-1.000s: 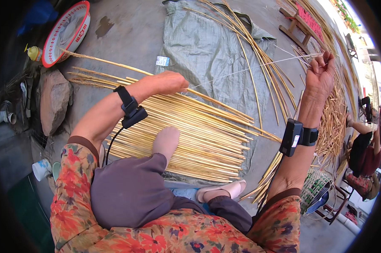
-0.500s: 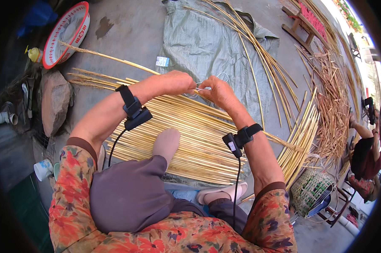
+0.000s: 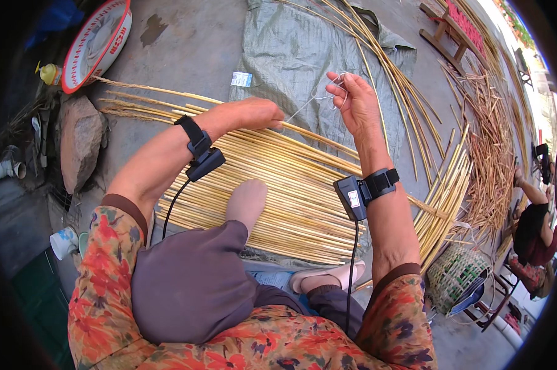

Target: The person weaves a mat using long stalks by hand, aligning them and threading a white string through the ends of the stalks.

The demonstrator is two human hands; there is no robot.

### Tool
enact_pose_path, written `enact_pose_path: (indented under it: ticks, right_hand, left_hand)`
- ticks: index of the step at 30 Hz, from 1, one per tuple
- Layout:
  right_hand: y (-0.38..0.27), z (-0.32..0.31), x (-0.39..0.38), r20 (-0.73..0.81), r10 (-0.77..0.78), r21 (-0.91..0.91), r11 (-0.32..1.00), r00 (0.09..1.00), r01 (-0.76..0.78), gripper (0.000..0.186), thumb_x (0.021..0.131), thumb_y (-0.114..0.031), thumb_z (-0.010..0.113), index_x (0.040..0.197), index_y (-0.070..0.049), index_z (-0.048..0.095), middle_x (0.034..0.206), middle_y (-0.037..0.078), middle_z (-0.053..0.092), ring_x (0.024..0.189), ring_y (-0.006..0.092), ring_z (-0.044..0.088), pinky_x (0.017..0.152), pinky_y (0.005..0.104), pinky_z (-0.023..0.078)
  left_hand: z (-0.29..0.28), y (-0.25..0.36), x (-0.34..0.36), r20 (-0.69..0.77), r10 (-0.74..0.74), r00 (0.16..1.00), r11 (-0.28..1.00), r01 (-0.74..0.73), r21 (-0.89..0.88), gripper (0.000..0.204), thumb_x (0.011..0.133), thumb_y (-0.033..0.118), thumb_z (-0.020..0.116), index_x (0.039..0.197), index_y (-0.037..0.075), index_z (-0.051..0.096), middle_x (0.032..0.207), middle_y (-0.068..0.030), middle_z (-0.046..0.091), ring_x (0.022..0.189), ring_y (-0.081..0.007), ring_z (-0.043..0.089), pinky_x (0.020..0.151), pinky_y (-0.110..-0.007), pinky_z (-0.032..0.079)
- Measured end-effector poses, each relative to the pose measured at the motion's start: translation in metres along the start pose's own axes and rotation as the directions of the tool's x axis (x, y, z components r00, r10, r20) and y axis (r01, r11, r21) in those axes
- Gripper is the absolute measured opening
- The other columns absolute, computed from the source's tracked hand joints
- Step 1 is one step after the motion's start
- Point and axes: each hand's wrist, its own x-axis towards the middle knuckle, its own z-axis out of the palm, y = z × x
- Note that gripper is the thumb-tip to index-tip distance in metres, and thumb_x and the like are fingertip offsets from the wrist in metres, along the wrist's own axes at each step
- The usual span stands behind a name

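Observation:
A flat mat of parallel pale reed stalks (image 3: 297, 216) lies before me, my socked foot (image 3: 246, 203) resting on it. My left hand (image 3: 260, 113) is closed on the reed stalks along the mat's far edge, where a thin white string (image 3: 301, 108) runs out. My right hand (image 3: 355, 98) is raised beyond that edge, fingers curled, holding the string, which hangs in small loops around the fingers. Both wrists wear black strapped devices with cables.
A grey tarp (image 3: 281, 55) carries loose long stalks (image 3: 396, 80). Around are an enamel basin (image 3: 123, 43), a rock (image 3: 78, 142), a wooden stool (image 3: 457, 37), straw (image 3: 485, 172), a woven basket (image 3: 454, 277) and another person (image 3: 531, 231) at the right.
My right hand came in from the far right to meet my left hand, then moved up and right, drawing the string away. My left hand has stayed at the mat's edge.

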Motion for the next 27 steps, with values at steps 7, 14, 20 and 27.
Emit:
enact_pose_path:
  ticks: [7,14,20,27]
  right_hand:
    - [0.010,0.009,0.010,-0.098,-0.105,0.290,0.948,0.990,0.130,0.013,0.090,-0.007,0.042,0.090,0.004,0.048,0.089,0.018,0.056,0.088,0.0360,0.058,0.079,0.0471,0.051]
    - [0.017,0.016,0.032,-0.085,-0.155,0.237,0.956,0.984,0.171,0.014,0.091,-0.008,0.040,0.091,0.005,0.045,0.089,0.016,0.052,0.084,0.0344,0.059,0.077,0.0465,0.051]
    - [0.020,0.019,0.032,-0.122,-0.144,0.183,0.969,0.982,0.164,0.015,0.091,-0.008,0.038,0.091,0.006,0.044,0.089,0.017,0.052,0.083,0.0337,0.059,0.075,0.0449,0.053]
    - [0.020,0.019,0.026,-0.142,-0.166,0.201,0.961,0.976,0.193,0.014,0.090,-0.008,0.039,0.091,0.006,0.045,0.089,0.018,0.054,0.087,0.0343,0.058,0.079,0.0461,0.051]
  left_hand:
    - [0.009,-0.015,0.007,0.010,0.036,0.999,0.994,-0.035,-0.103,0.026,0.086,0.028,0.049,0.083,0.003,0.055,0.073,-0.0184,0.058,0.072,-0.0365,0.054,0.065,-0.043,0.041]
    - [0.029,-0.034,0.014,-0.042,0.103,0.994,0.989,-0.097,0.110,0.024,0.083,0.028,0.052,0.085,0.005,0.060,0.082,-0.0148,0.058,0.081,-0.0337,0.055,0.071,-0.041,0.043]
    - [0.024,-0.021,0.015,0.136,-0.001,0.991,0.983,-0.024,0.181,0.025,0.084,0.028,0.051,0.083,0.005,0.060,0.089,-0.0111,0.054,0.093,-0.0295,0.052,0.078,-0.041,0.040]
    - [0.034,-0.005,-0.001,-0.094,-0.004,0.996,0.965,0.029,0.260,0.025,0.081,0.023,0.053,0.097,0.005,0.056,0.101,-0.0111,0.053,0.100,-0.0278,0.050,0.084,-0.042,0.037]
